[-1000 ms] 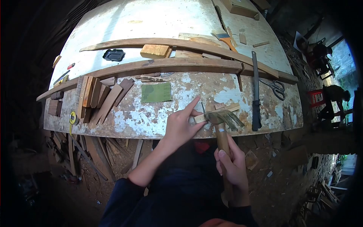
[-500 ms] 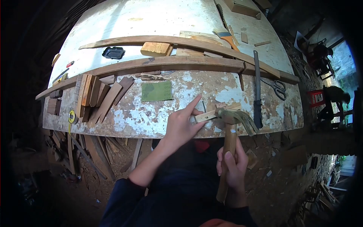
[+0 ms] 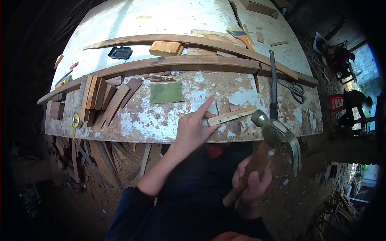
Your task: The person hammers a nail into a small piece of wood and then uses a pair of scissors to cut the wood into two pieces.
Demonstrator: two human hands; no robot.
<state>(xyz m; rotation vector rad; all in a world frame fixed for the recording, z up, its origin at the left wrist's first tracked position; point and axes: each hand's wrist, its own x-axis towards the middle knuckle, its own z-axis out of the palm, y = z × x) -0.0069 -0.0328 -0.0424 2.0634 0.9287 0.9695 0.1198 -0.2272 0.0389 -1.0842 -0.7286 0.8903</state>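
My left hand [image 3: 192,127] grips the near end of a thin wooden strip [image 3: 232,115] on the worn workbench, its thumb in front and its index finger stretched out past the strip. Just behind the strip a nail [image 3: 216,108] shows, and a small wood block [image 3: 235,108] sits against it. In my right hand [image 3: 252,181] is a claw hammer [image 3: 277,136], held by its wooden handle. The hammer's head is raised in front of the bench edge, to the right of the strip and apart from it, claw pointing right.
Long wooden rails [image 3: 185,64] cross the workbench [image 3: 140,124]. Green sandpaper [image 3: 166,92], stacked wood offcuts [image 3: 96,96] and a tape measure [image 3: 76,120] lie to the left. A dark-handled saw blade [image 3: 274,84], scissors [image 3: 296,92] and a paintbrush [image 3: 242,39] lie to the right.
The hammer has lifted off the wooden strip and swung up and to the right, toward me. My left hand has stayed on the strip. The view has shifted slightly.
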